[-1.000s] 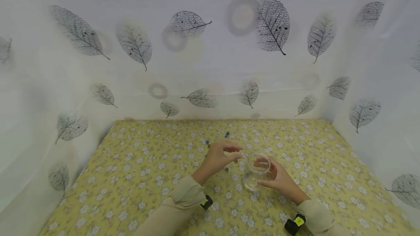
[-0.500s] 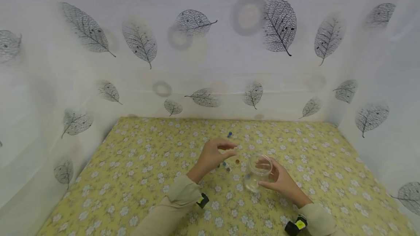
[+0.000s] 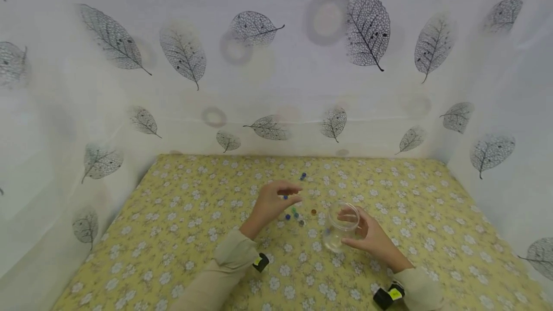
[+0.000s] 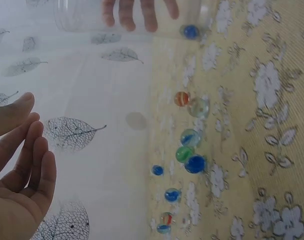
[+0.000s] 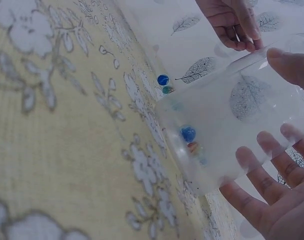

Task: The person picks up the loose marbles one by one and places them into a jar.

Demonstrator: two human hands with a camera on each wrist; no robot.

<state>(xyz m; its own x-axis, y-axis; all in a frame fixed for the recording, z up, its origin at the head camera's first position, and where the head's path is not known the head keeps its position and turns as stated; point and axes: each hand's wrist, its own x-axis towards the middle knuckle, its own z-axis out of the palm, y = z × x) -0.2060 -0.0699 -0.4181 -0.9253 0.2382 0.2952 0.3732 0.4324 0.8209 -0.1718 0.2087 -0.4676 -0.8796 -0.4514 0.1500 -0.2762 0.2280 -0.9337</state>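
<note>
On the cloth (image 3: 142,253) | jar (image 3: 332,241) stands upright, mouth up, long axis vertical | right hand (image 3: 372,238) grasping its side | left hand (image 3: 269,200) released, fingers loosely bent (marbles (image 4: 195,164) lying nearby!)

Dim, diffuse light greys the head view; marbles (image 3: 288,217) near the left hand (image 3: 268,204) look soft. Faint highlights streak the jar (image 5: 217,115) in the right hand (image 5: 287,202); the worktop (image 5: 67,165) beside it blurs.

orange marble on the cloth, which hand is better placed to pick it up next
Left, I'd say: the left hand appears empty and hovers near the orange marble in the head view, while the right hand holds the clear jar.
</note>
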